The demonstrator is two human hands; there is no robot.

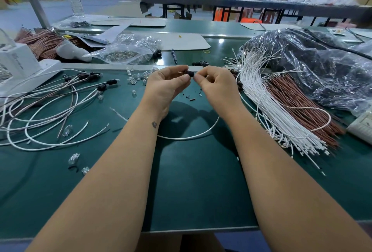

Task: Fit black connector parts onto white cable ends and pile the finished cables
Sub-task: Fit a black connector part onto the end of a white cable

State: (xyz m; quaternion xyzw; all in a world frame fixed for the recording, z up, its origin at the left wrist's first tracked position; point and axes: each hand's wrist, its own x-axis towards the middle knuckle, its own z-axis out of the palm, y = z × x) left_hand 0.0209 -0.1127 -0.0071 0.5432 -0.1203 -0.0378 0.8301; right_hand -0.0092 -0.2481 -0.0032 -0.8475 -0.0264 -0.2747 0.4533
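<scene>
Raised above the green table (191, 181), left hand (166, 86) and right hand (216, 84) close together, both pinching a black connector part (190, 73) caught between their fingertips. Looped under the wrists, a white cable (187, 137) on the mat. Left: finished cables (60, 99) piled; right: white cable bundle (267, 107).
</scene>
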